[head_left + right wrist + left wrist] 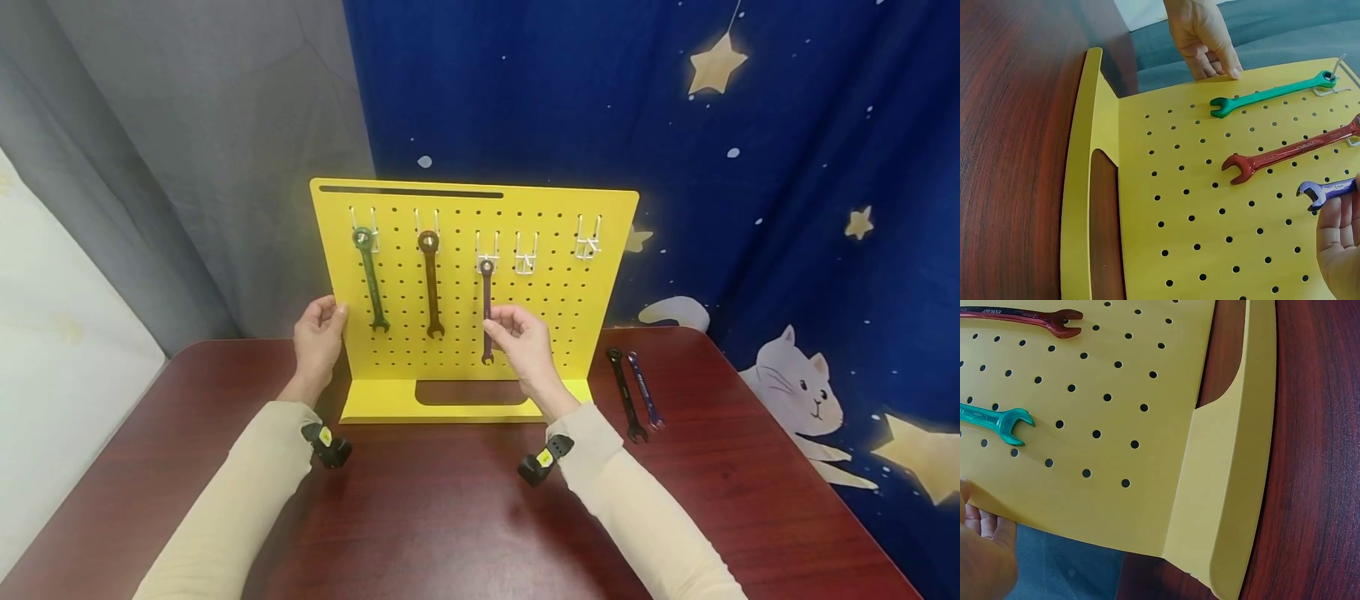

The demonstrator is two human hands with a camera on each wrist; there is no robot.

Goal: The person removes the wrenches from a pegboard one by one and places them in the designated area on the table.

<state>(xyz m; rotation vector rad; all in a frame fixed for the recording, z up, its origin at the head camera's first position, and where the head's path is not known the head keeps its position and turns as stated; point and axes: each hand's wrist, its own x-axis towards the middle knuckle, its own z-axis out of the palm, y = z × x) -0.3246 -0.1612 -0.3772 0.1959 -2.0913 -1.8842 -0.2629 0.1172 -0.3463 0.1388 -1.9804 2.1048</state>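
The left hand (pixel 318 337) pinches the left edge of the yellow pegboard (pixel 465 292); the right hand (pixel 527 343) grips the purple combination wrench (pixel 487 300) between thumb and fingers, its ring end at the third white hook (pixel 497 247) from the left. A green wrench (pixel 372 285) and red wrench (pixel 432 292) hang leftward, perforated board between them. A black wrench (pixel 627 396) and blue wrench (pixel 644 390) lie beyond the right edge; tabletop (pixel 420 508) stretches before the base (pixel 465 413).

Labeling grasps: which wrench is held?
The purple wrench, pinched by the right hand; no hand touches the green one, red one, black one or blue one.
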